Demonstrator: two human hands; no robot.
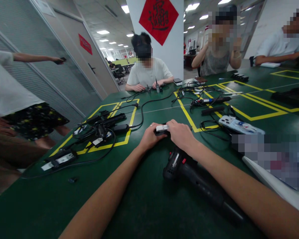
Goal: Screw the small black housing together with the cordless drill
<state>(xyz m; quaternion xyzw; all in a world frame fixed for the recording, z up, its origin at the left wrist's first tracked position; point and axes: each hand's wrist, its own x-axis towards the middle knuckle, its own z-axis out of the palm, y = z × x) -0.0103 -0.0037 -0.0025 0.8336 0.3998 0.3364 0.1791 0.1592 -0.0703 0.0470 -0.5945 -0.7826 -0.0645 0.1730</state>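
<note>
My left hand (149,138) has its fingers curled round a small white and black object (161,128) held just over the green table (129,199). My right hand (181,135) is closed on the other side of the same object, its fingertips at the white part. The kind of object cannot be made out, as my fingers cover much of it. Beneath my right wrist and forearm lies a black heat gun (199,177) with small red parts.
A tangle of black cables and adapters (103,127) lies at left. A power strip (58,160) is nearer the edge. At right are a phone (240,125) and a pen-shaped tool (210,100). Several people sit or stand round the table, one person (149,71) directly opposite.
</note>
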